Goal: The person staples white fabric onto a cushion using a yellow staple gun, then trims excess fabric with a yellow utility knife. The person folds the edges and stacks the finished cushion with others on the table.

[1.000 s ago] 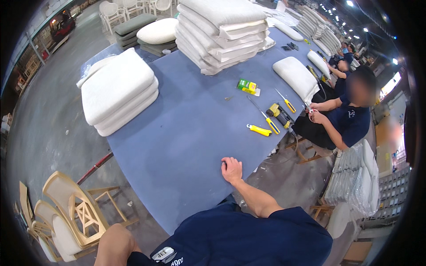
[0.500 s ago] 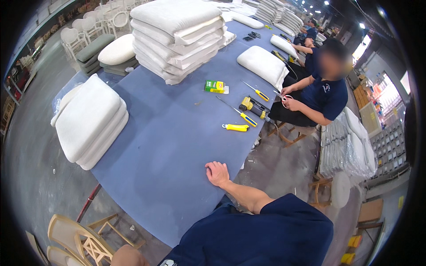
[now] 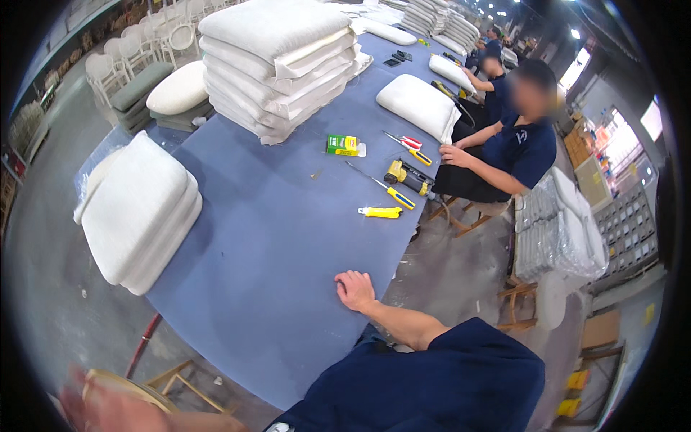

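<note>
My right hand (image 3: 355,291) rests on the blue-covered table (image 3: 266,288) near its right edge, fingers loosely bent and slightly apart, with nothing seen in it. At the lower left, my left hand (image 3: 108,407) is smeared by motion beside a light wooden chair (image 3: 129,381), and its fingers cannot be made out. Beyond my right hand lie a yellow utility knife (image 3: 380,212), a yellow-handled screwdriver (image 3: 399,197), a yellow and black staple gun (image 3: 409,176) and a small green and yellow box (image 3: 345,145).
White seat cushions form a short stack (image 3: 140,216) at the table's left edge and a tall stack (image 3: 277,65) farther back. A co-worker (image 3: 529,140) sits at the right side near a single white cushion (image 3: 417,108). Red-handled scissors (image 3: 412,142) lie beside another screwdriver (image 3: 419,155).
My left hand has swung into view at the lower left. My right hand stays on the table. The co-worker has put the scissors down and now touches the white cushion.
</note>
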Available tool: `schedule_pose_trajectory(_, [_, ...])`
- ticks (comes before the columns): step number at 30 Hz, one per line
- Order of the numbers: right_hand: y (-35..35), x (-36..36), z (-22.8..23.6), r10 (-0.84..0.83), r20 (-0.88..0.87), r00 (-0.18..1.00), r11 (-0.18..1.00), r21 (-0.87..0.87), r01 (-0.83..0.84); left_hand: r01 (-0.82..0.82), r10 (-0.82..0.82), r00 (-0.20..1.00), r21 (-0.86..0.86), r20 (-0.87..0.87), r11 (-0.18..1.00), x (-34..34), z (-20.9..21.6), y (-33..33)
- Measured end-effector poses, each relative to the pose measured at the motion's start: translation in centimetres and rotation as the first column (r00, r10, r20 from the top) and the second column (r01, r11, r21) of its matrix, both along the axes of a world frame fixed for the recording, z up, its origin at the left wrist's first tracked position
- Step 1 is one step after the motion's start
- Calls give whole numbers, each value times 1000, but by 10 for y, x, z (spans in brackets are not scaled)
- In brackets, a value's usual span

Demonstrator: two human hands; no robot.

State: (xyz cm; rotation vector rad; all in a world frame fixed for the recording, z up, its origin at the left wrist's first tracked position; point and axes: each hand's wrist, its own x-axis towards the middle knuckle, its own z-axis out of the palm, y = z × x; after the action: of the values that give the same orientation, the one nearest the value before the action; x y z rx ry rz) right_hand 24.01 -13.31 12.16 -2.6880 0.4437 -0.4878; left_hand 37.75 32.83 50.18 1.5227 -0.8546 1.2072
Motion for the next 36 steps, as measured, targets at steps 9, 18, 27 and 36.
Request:
schedule_pose_trajectory(9, [-3,-6,0,-26,-62,998,1000,1,26,-590,-210,-90,-118,-974,799,287,-256,154])
schedule_pose_trajectory(18, [-4,-8,7,-27,-65,998,1000,-9,26,-387,-76,-233,21,-970,922,362,-256,129])
schedule_pose_trajectory(27, [-3,-8,5,-14,-48,999,1000,-2,14,-277,-603,-74,-564,-794,777,345,-232,92])
schedule_pose_trajectory(36, [-1,-6,4,-16,27,1000,999,-38,17,-275,-793,209,-813,-572,514,298,-212,-38])
